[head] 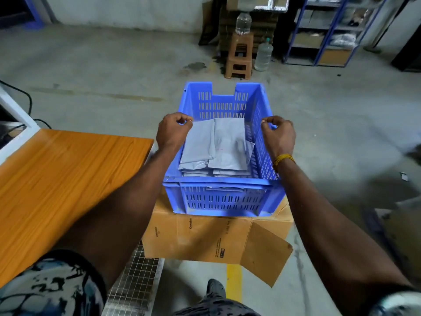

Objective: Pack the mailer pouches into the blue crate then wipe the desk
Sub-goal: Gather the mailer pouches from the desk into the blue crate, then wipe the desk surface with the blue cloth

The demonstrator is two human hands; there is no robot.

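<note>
Head view: a blue slotted plastic crate [224, 197] is sitting at centre frame on top of a flattened brown cardboard box [205, 238], which is lying on the grey concrete floor [114, 65]. Grey plastic mailer pouches [216, 142] are lying stacked flat inside the crate, two on top side by side, more edges showing beneath at 6 o'clock of the pile. The left hand [172, 131] is curling its fingers over the crate's left rim at 9 o'clock, gripping it, knuckles up. The right hand [278, 133] is curling over the right rim at 3 o'clock, gripping it likewise; a yellow thread band [283, 158] is circling that wrist. An orange wood-grain desk [57, 185] is filling the frame at 8 to 9 o'clock, just beside the crate and box. At 12 o'clock, well apart from the crate, a brown plastic stool [240, 55] is carrying a clear plastic bottle [243, 23], with a second clear bottle [264, 54] standing on the floor just beside it. A blue metal shelving rack [330, 30] is standing at 1 o'clock. A wire mesh panel [136, 277] is lying at 6 o'clock by the desk edge.
</note>
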